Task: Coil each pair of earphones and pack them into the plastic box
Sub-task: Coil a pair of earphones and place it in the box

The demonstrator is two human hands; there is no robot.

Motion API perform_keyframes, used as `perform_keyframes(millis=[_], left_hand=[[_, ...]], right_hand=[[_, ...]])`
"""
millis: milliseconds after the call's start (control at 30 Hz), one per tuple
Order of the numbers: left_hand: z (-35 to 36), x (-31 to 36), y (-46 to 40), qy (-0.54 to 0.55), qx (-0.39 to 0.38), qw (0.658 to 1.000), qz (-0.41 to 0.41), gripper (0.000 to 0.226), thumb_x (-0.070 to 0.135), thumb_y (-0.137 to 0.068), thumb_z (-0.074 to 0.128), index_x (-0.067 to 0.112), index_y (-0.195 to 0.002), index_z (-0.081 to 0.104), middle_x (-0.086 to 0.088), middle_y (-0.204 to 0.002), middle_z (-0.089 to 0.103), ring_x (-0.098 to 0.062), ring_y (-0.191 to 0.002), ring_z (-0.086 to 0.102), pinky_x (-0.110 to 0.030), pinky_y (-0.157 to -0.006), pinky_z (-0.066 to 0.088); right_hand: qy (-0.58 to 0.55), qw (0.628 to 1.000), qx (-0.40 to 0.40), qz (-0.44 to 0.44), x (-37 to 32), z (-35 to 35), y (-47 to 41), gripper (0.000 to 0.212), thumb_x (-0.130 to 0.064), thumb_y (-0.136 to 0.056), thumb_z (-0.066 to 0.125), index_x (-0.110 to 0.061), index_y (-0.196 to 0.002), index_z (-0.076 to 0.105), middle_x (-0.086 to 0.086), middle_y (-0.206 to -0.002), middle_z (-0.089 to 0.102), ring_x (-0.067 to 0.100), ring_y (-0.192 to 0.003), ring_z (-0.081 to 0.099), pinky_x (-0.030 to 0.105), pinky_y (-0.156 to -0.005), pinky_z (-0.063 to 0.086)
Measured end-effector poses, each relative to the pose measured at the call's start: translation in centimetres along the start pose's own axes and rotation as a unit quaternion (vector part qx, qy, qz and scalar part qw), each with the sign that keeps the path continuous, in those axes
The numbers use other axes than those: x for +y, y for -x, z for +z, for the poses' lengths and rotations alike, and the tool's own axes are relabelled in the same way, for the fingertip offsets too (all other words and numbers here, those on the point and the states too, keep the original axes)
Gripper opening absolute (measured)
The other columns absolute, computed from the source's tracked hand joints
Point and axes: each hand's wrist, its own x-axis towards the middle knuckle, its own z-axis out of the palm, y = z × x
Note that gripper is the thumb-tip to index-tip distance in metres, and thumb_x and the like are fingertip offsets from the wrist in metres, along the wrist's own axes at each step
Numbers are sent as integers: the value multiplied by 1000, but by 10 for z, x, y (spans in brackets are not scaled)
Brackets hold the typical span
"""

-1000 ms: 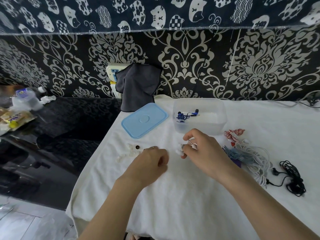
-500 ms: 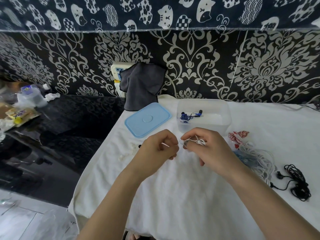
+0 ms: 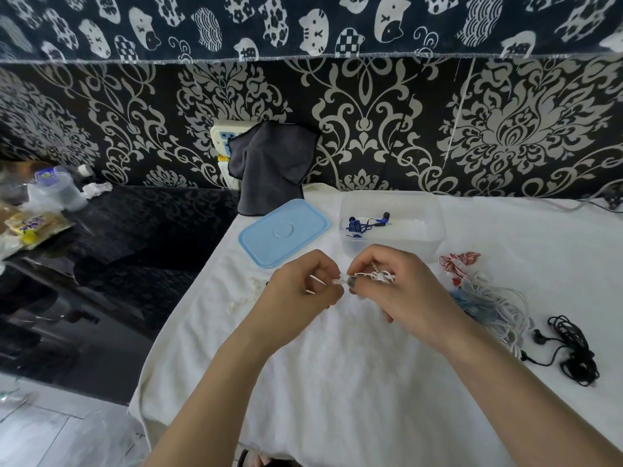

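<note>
My right hand (image 3: 401, 288) pinches a small coil of white earphones (image 3: 377, 276) above the white cloth. My left hand (image 3: 303, 291) grips the loose white cable end of the same pair, and the two hands nearly touch. Behind them stands the clear plastic box (image 3: 435, 227), holding a coiled blue pair of earphones (image 3: 359, 225). To the right lie a red-and-white pair (image 3: 458, 259), a tangle of white and blue cables (image 3: 488, 301) and a black pair (image 3: 573, 352).
The light blue lid (image 3: 283, 232) lies left of the box. A dark grey cloth (image 3: 273, 166) hangs at the wall. White earphone pieces (image 3: 242, 296) lie by the table's left edge. A black glossy surface (image 3: 128, 230) with bottles and packets (image 3: 37, 210) sits to the left.
My left hand rose from the cloth and came right to meet my right hand, taking the white cable end. My right hand kept hold of the white coil.
</note>
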Motion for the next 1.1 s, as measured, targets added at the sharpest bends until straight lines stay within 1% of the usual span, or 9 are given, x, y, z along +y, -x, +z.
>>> perform_keyframes(millis=[67, 200, 333, 400, 533, 767, 900, 1000, 1100], left_hand=[[0, 0, -1, -6, 1, 1000, 6, 15, 10, -88, 72, 23, -88, 65, 3, -85, 71, -23, -76, 69, -45, -76, 58], [0, 1, 0, -4, 12, 1000, 21, 16, 6, -87, 72, 20, -87, 65, 6, -83, 70, -12, -70, 63, -27, -66, 53], [-1, 1, 1, -9, 24, 999, 32, 18, 1, -87, 71, 18, -88, 67, 5, -83, 71, -19, -76, 66, -21, -67, 53], [-2, 1, 1, -15, 24, 999, 37, 19, 0, -87, 70, 19, -87, 68, 5, -82, 70, -15, -74, 65, -19, -67, 53], [-3, 2, 4, -33, 29, 998, 47, 18, -1, -87, 69, 17, -87, 70, 10, -73, 66, -5, -66, 59, -15, -64, 48], [-4, 3, 4, -53, 44, 996, 64, 17, 0, -85, 71, 17, -86, 72, 11, -70, 67, -4, -65, 60, -15, -64, 49], [-3, 4, 6, -56, 50, 994, 76, 19, -2, -85, 71, 17, -89, 73, 7, -75, 72, -8, -70, 67, -15, -70, 52], [-1, 2, 5, -70, 61, 992, 88, 21, -1, -85, 71, 19, -90, 72, 5, -78, 73, -14, -75, 70, -20, -73, 54], [1, 3, 6, -91, 78, 987, 110, 23, -1, -83, 71, 20, -91, 69, 7, -79, 72, -13, -77, 71, -25, -75, 58]], right_hand=[[6, 1000, -7, -3, 0, 0, 0, 2, -26, -85, 71, -27, -86, 70, -3, -80, 72, 24, -74, 63, 26, -48, 46], [18, 1000, -13, -7, 2, 1, 0, 2, -26, -85, 70, -27, -84, 69, -1, -81, 71, 18, -63, 58, 27, -49, 45], [22, 1000, -6, -12, 3, 3, -1, 2, -29, -85, 70, -27, -85, 69, -2, -83, 71, 11, -63, 55, 27, -55, 43], [22, 1000, -5, -13, 3, 4, -1, 3, -30, -85, 71, -28, -85, 70, -3, -83, 71, 10, -63, 55, 26, -57, 41], [21, 1000, -3, -20, 3, 7, 0, 4, -29, -86, 72, -27, -85, 69, -1, -83, 71, 4, -55, 49, 24, -56, 39], [14, 1000, 9, -11, 1, 8, 1, 7, -28, -88, 70, -26, -82, 67, 1, -85, 69, 4, -45, 47, 21, -44, 42], [2, 1000, 14, 5, 0, 8, 2, 9, -28, -87, 70, -25, -80, 67, 2, -85, 68, 8, -49, 49, 22, -45, 45], [6, 1000, 16, 10, -1, 8, 3, 10, -26, -88, 69, -23, -79, 66, 0, -82, 68, 5, -47, 49, 19, -45, 44], [-1, 1000, 21, 15, -2, 10, 4, 10, -22, -87, 69, -21, -78, 65, -1, -79, 68, 9, -46, 50, 20, -44, 44]])
